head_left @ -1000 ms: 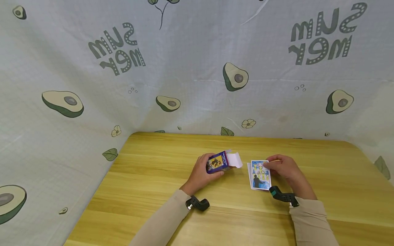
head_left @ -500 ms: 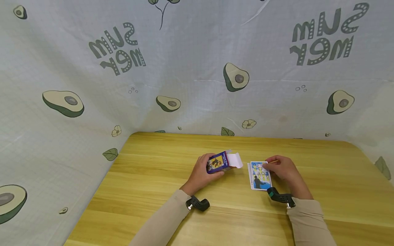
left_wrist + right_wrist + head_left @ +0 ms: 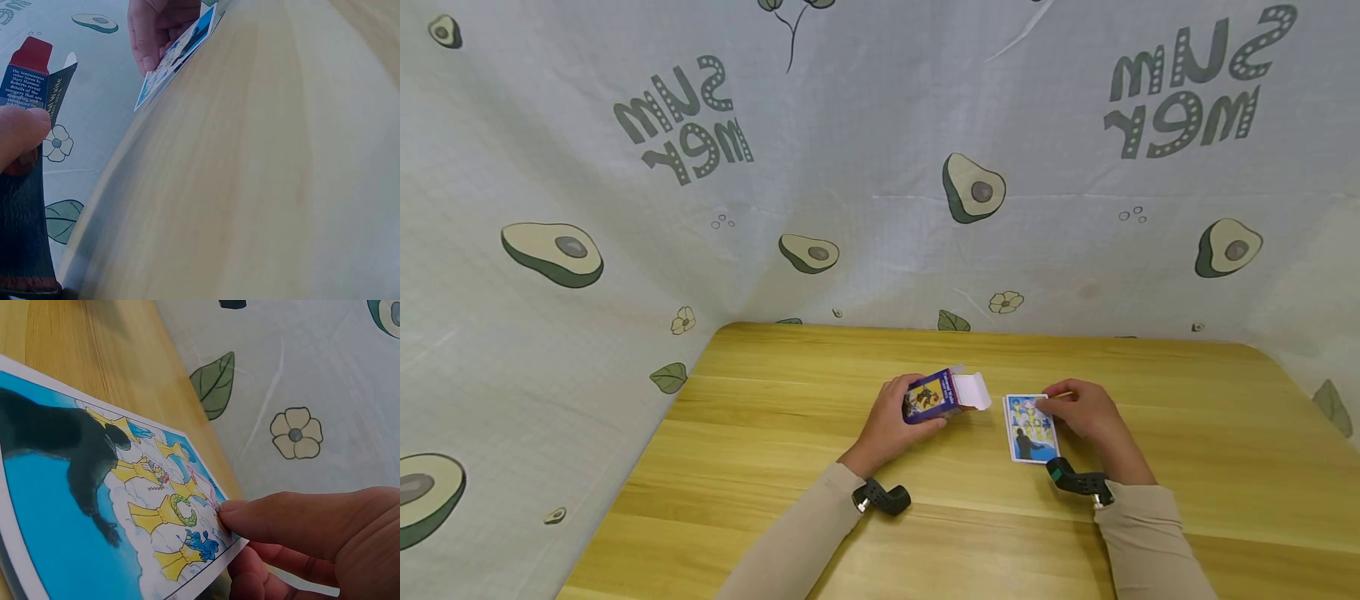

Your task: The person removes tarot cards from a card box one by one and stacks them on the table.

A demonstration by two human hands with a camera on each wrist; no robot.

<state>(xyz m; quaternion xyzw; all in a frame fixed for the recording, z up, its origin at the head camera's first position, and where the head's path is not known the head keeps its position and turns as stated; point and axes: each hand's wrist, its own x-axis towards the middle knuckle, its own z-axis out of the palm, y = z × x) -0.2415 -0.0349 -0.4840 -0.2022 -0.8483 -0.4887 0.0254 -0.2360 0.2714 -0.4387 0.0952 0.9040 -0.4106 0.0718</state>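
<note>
Slanting in from the near side, two beige fabric sleeves (image 3: pixel 801 533) stretch over the yellow wood-grain bench (image 3: pixel 805 367), whose far corners are rounded. On my left, the left hand (image 3: pixel 891 421) angles up toward the middle, wrapped round a small dark blue cardboard box (image 3: pixel 928 398) with a yellow picture panel. Its wrist view shows me the thumb lying across the printed side; the fingers behind the box I cannot see there. The box leans with its mouth toward the right hand, a smooth white flap (image 3: pixel 972 390) folded out, and a red tab (image 3: pixel 31 55) stands at its end.

The right hand (image 3: pixel 1086 410) pinches the upper right corner of a thin rectangular card (image 3: pixel 1032 437) with a white border, thumb flat on the face, other fingers curled at the edge and beneath. I find the card between the two hands, near the box but apart from it. Its smooth face carries a dark figure on blue, with yellow cups among pale clouds. Another thin white edge shows along its left side; how many cards lie beneath, I cannot tell.

Black strapped devices (image 3: pixel 891 498) sit on both wrists. Behind, I see a creased white cloth (image 3: pixel 880 125) printed with avocados, leaves and mirrored lettering.
</note>
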